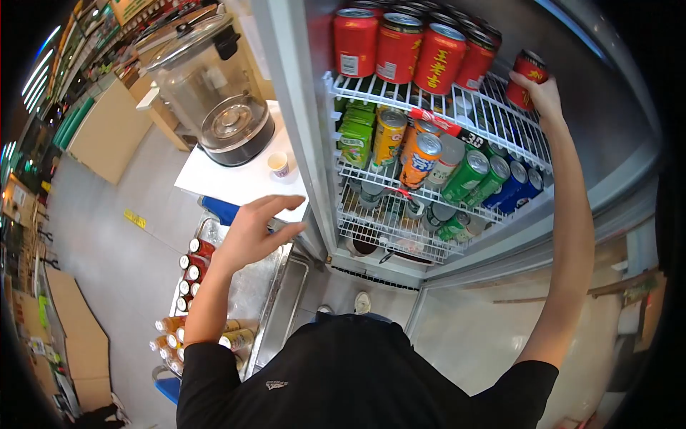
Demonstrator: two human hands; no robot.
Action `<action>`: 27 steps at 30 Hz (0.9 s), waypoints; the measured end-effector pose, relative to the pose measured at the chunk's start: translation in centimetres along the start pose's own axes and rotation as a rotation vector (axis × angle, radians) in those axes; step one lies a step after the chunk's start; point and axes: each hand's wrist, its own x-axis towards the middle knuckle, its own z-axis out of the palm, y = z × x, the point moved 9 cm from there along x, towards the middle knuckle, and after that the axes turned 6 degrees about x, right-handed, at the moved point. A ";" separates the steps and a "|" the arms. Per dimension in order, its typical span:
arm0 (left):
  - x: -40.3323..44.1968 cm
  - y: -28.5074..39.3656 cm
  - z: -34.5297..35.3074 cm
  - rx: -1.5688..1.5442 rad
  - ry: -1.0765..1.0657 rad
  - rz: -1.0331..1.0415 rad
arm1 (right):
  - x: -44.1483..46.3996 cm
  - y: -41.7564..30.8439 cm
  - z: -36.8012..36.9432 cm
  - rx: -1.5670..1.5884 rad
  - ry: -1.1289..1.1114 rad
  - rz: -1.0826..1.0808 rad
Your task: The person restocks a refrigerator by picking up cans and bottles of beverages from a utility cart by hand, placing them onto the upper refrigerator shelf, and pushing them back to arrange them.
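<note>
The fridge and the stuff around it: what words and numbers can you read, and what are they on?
"王老吉": on the third red can from the left, top shelf, front row.
"3", then something unclear: on the black shelf tag.
Too small or blurred to read: the writing on the held red can in the right hand, the orange can, the green cartons, the yellow floor sign and the shirt logo.

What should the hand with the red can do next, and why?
I'd guess the right hand should gently settle the red can on the top shelf, standing straight. The can looks tilted in its grip, there are bare wires beside it, and similar red cans already stand on that shelf.
</note>
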 end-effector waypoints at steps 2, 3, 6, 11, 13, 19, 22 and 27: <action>-2.6 -2.4 1.4 0.044 -0.048 -0.041 | 1.4 1.0 1.9 -0.008 -0.059 0.116; -4.0 -3.5 2.3 0.020 -0.114 -0.098 | 1.8 0.7 2.8 0.038 -0.048 0.058; -8.8 -7.1 5.0 -0.023 -0.214 -0.219 | 4.2 3.0 5.7 0.192 -0.079 0.083; -16.5 -15.1 8.0 -0.128 -0.233 -0.467 | 16.0 12.7 7.2 0.315 -0.387 0.091; -19.9 -19.4 8.3 -0.100 -0.188 -0.641 | 15.1 12.4 6.2 0.315 -0.364 0.115; -30.5 -31.8 6.4 0.193 0.019 -0.969 | 13.5 12.7 0.3 0.266 -0.275 0.047; -32.3 -35.3 3.9 0.385 0.039 -0.988 | 9.1 11.1 -3.9 0.105 -0.133 -0.118; -32.6 -42.7 2.0 0.628 -0.125 -1.172 | -5.5 4.1 -1.1 -0.231 -0.405 -0.162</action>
